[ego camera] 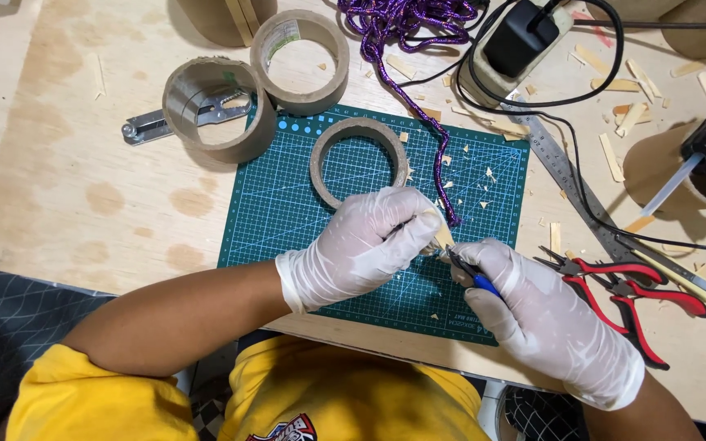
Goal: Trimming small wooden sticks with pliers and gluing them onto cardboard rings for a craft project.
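Taking the green cutting mat (pixel 288 212) as the landmark and going left to right: off its upper left corner a metal tool (pixel 142 127) lies on the pale wooden table (pixel 59 188), its far end reaching inside the first of two cardboard rings (pixel 218 110); the second ring (pixel 300 61) stands just beside it and holds only a couple of wood chips. A third, lower ring (pixel 359 162) sits on the mat's upper middle with nothing inside but the grid. Over the mat's lower middle the left hand (pixel 361 245), in a white glove, has its fingers pressed together around a small pale sliver of wood (pixel 443 237); what else it grips is hidden. Touching it, the gloved right hand (pixel 541 314) is closed on a blue-handled tool (pixel 474 278) whose tip meets the sliver. A purple cord (pixel 418 90) trails down from above the mat to a point just beside the hands. Right of the mat lie a steel ruler (pixel 561 167) and two red-handled pliers (pixel 631 298). Judging by the many chips scattered on the mat and the cut strips beyond it, a good deal of trimming seems done; the sliver is still being worked, and how much remains cannot be told.
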